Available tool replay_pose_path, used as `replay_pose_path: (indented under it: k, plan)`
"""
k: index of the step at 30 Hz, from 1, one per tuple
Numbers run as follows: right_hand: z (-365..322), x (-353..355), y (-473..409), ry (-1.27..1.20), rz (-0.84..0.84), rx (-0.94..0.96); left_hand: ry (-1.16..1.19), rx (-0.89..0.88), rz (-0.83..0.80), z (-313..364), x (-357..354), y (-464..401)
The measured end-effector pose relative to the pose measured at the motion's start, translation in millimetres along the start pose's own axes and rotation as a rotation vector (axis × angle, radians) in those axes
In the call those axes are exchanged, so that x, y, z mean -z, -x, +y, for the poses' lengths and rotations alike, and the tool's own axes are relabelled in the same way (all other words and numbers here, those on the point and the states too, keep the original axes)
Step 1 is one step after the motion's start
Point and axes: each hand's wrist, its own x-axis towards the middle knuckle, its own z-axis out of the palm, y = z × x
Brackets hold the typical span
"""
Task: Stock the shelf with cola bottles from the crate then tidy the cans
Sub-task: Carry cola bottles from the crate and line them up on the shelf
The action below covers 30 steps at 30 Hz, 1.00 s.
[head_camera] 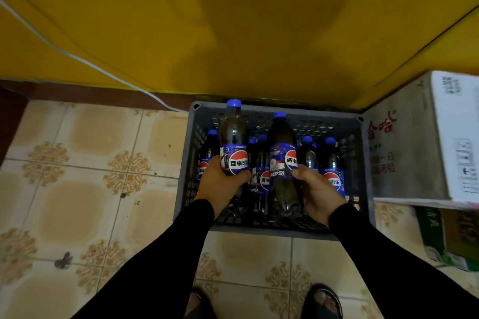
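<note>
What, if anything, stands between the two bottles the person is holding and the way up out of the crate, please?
Nothing visible does. The left hand and right hand each grip a cola bottle already raised above the others in the grey crate, with open space overhead.

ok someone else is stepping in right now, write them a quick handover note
Left hand: grips a cola bottle by its label, raised above the grey crate.
Right hand: grips a second bottle, also raised.
At least four more bottles stand in the crate on the tiled floor.
Done: two bottles picked up. The shelf and cans are not in view.
Left: shelve these two, empty the crate, then tidy the cans.
</note>
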Motion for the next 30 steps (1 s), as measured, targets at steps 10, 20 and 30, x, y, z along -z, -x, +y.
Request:
replay_pose_path:
  k: [10,20,30]
  plan:
    - [-151.7,-157.0,99.0,-0.122,-0.335,0.085,0.202,-0.268,0.164,172.4,88.7,100.7]
    - [-267.9,-336.3,279.1,0.254,-0.367,0.409,0.255,-0.552,0.306,356.4,238.4,286.1]
    - [-324.6,-473.9,464.4,0.419,-0.595,0.744,0.374,-0.793,0.525,443.4,341.8,482.8]
